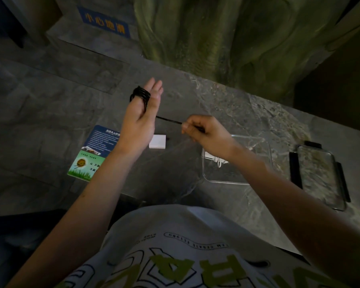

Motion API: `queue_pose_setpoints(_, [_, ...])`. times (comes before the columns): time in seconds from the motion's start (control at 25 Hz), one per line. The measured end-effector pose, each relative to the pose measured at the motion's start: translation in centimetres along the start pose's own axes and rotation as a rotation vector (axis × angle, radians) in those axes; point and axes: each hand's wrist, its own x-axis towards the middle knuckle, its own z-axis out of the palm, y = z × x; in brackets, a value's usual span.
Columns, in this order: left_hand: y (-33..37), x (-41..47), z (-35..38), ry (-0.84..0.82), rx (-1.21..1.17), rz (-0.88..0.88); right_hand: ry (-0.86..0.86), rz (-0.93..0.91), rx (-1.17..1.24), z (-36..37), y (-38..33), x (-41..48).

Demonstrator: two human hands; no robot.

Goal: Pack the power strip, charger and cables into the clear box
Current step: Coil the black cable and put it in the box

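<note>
Black cable (141,95) sits coiled round the left hand's (139,121) straight fingers, right hand (204,132) grip pinching its tail. White cable (218,162) already in the clear box (227,179); white charger (157,141) still waits on the counter (195,96).

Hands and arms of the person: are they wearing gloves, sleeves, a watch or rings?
No gloves: the left hand and right hand are bare, and no watch, bracelet or ring shows. The left forearm and right forearm are bare too, with no sleeve in view. Below them is a white T-shirt with big green letters and black outlined shapes.
</note>
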Motion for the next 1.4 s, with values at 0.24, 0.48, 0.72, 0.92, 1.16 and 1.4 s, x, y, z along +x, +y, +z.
queue_pose_setpoints(0.24, [0.0,-1.1,0.1,-0.233,0.592,-0.103,0.087,-0.067,-0.025,-0.9,-1.5,-0.4])
queue_pose_setpoints(0.48, [1.9,-1.8,0.9,-0.451,0.344,-0.220,0.156,-0.133,0.275,-1.2,-2.9,-0.8])
queue_pose_setpoints(0.72, [2.3,-2.1,1.6,-0.508,0.009,-0.375,0.192,-0.144,0.457,-0.5,-3.0,-0.3])
queue_pose_setpoints(0.92, [2.1,-2.7,1.7,-0.489,-0.046,-0.486,0.176,-0.131,0.434,-0.2,-2.8,-0.4])
queue_pose_setpoints(1.16, [1.4,-2.8,1.8,-0.512,-0.164,-0.491,0.037,-0.071,0.473,-0.3,-2.8,-0.4])
queue_pose_setpoints(1.4, [0.6,-2.9,2.6,-0.472,-0.234,-0.478,0.029,-0.059,0.479,0.0,-2.6,-1.1])
